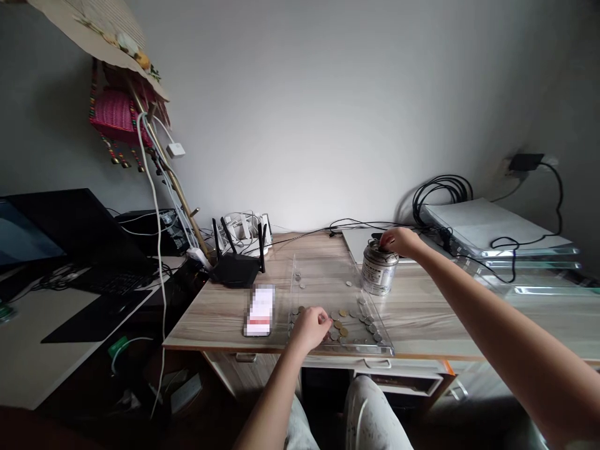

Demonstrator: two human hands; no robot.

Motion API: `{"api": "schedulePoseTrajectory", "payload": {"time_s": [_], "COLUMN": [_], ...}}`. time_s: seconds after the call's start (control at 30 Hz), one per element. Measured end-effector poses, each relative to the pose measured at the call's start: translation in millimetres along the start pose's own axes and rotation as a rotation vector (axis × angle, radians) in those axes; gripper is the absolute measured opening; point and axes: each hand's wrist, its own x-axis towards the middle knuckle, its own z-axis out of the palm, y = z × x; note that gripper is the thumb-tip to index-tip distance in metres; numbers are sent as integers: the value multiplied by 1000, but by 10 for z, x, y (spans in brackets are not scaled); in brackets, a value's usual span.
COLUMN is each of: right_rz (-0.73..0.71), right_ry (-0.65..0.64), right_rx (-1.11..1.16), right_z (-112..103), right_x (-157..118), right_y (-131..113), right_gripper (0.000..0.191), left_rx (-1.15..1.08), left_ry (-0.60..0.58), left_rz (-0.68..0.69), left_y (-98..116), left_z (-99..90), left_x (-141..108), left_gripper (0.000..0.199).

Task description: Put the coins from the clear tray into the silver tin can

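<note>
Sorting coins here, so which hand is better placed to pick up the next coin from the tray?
Left hand: it rests among the coins in the tray; the right hand is atop the tin.

A plain pale wall (328,94) runs across the far side, dimly and evenly lit. Against it stands a wood-grain desk (422,312) with drawers (398,380) beneath its near edge. To the left sits a lower white table (28,356) carrying an open laptop (84,250). A pink woven basket (117,115) hangs at far left. The floor (94,412) below lies in shadow.
</note>
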Motion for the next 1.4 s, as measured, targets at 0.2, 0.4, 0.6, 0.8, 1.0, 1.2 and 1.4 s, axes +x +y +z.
{"api": "schedulePoseTrajectory", "payload": {"time_s": [0.2,0.4,0.6,0.8,1.0,1.2,1.4], "right_rz": [-51,-448,-374,-399,-373,-286,-34], "right_ry": [87,-215,-528,-508,-518,-118,176], "right_rx": [-61,-112,-171,-163,-18,229,117], "right_z": [-104,376,688,650,656,240,-46], "right_x": [-170,-870,-1083,-1095,-1214,-773,-118], "right_y": [-269,-866,-891,-858,-851,-572,-123], "right_gripper": [23,11,17,17,22,15,19], "left_rx": [-26,-19,-15,-20,-39,-41,-53], "left_ry": [-17,-16,-22,-18,-34,-30,0], "left_rz": [0,-8,-27,-35,-39,-25,-33], "left_y": [2,9,17,26,25,-5,-21], "left_z": [-14,-32,-42,-48,-43,-22,-3], "left_x": [-1,-5,-9,-14,-12,-2,1], "left_gripper": [17,16,16,16,15,15,14]}}
